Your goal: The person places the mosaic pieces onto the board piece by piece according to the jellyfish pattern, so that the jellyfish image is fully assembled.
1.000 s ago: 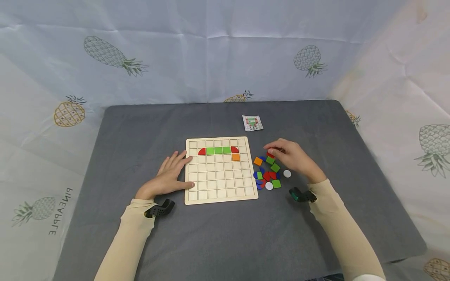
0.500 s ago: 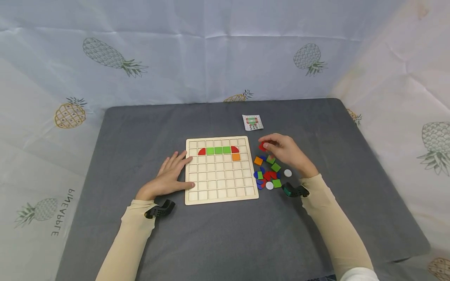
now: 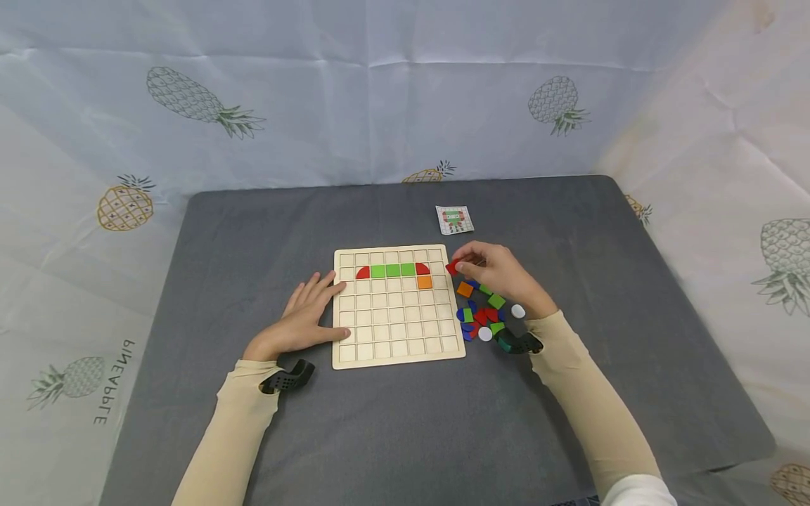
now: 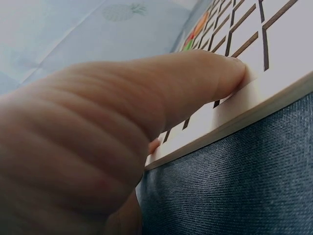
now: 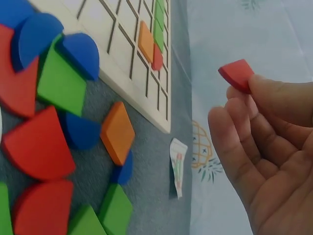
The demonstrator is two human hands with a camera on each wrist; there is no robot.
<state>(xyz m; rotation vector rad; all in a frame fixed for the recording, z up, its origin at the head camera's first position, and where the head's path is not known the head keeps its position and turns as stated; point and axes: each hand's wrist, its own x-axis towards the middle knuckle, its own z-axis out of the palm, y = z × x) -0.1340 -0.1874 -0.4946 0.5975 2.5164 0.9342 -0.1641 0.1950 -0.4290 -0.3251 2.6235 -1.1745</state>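
Note:
My right hand [image 3: 500, 273] pinches a red quarter-circle tile [image 5: 238, 75] between thumb and fingertips, lifted just off the right edge of the wooden grid board [image 3: 380, 330]. On the board, a row of three green squares [image 3: 393, 270] runs between a red quarter-circle at each end. An orange square [image 3: 425, 282] sits below the right-hand red one. My left hand [image 3: 300, 323] rests at the board's left side with fingers spread, its thumb and index fingertip on the rim. In the left wrist view the thumb [image 4: 195, 78] presses the frame.
Loose red, blue, green, orange and white pieces [image 3: 484, 316] lie in a heap right of the board, partly under the right forearm. A small printed pattern card [image 3: 454, 220] lies behind the board on the grey tabletop [image 3: 380, 436].
My right hand has lifted the red tile from the loose pieces and carried it left to the board's edge. The left hand has stayed in place.

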